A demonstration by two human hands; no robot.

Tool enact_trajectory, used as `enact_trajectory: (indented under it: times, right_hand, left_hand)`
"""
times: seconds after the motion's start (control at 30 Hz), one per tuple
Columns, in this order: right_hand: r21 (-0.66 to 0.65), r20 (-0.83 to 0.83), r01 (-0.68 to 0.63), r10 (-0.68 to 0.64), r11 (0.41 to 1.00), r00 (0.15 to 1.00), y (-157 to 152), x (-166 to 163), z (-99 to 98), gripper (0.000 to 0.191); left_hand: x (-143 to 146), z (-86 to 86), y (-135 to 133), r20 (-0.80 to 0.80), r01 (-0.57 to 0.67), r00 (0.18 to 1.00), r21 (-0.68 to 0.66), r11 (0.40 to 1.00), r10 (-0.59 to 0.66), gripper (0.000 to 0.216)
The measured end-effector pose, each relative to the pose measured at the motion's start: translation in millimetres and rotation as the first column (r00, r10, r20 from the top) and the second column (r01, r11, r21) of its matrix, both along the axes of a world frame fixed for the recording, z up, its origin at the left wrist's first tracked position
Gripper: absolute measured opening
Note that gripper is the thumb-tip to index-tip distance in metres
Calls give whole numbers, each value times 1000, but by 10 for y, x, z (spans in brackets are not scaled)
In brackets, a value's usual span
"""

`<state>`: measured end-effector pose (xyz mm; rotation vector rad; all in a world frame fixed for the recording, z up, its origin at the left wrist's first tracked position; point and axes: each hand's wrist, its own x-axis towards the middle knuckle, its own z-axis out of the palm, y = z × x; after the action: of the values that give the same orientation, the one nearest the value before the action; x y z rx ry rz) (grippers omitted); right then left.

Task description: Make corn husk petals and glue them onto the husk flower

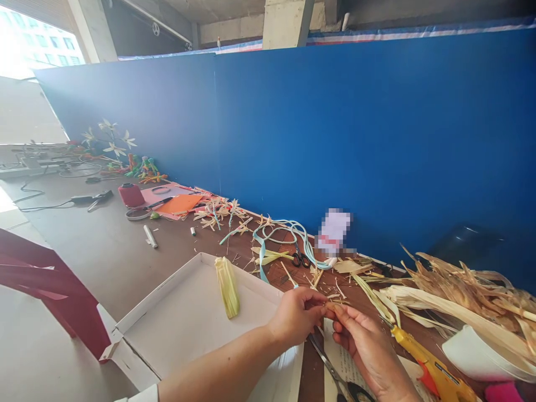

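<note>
My left hand (295, 314) and my right hand (362, 340) meet at the fingertips above the table's near edge. Both are closed in a pinch, and what lies between the fingers is too small and covered to make out. A thin pale stick (288, 273) with a bluish end shows just beyond my left hand; whether it is held I cannot tell. Below the hands lie metal scissors (329, 363) with dark handles, on or beside a printed sheet (345, 357). A pale green corn husk piece (227, 287) rests in the white box lid (167, 335) under my left forearm.
A yellow glue gun (435, 363), a white bowl (486, 352) and piled dry corn husks (460, 285) are at right. Further back lie black-handled scissors (300, 258), a light blue cord (288, 224), husk flowers (220, 212) and a red thread spool (131, 195). A blue partition (335, 134) stands behind.
</note>
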<state>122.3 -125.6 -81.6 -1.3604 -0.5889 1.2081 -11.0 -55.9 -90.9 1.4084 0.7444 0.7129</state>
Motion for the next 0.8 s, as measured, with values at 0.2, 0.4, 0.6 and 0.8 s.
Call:
enact_trajectory:
  times: [0.2, 0.4, 0.6, 0.8]
  right_hand:
    - [13, 13, -16, 16, 1000, 1000, -7, 11, -32, 27]
    - [14, 2, -28, 28, 1000, 1000, 6, 41, -70, 27]
    - [49, -133, -85, 91, 995, 987, -31, 55, -33, 27]
    - [54, -183, -89, 98, 995, 978, -40, 50, -31, 27]
  left_hand:
    - [-37, 21, -16, -78, -111, 986, 363, 925, 149, 22]
    - [-40, 112, -49, -52, -65, 995, 269, 961, 82, 19]
    - [7, 79, -16, 107, 50, 993, -73, 996, -42, 38]
    - [4, 104, -32, 129, 30, 991, -68, 997, -21, 34]
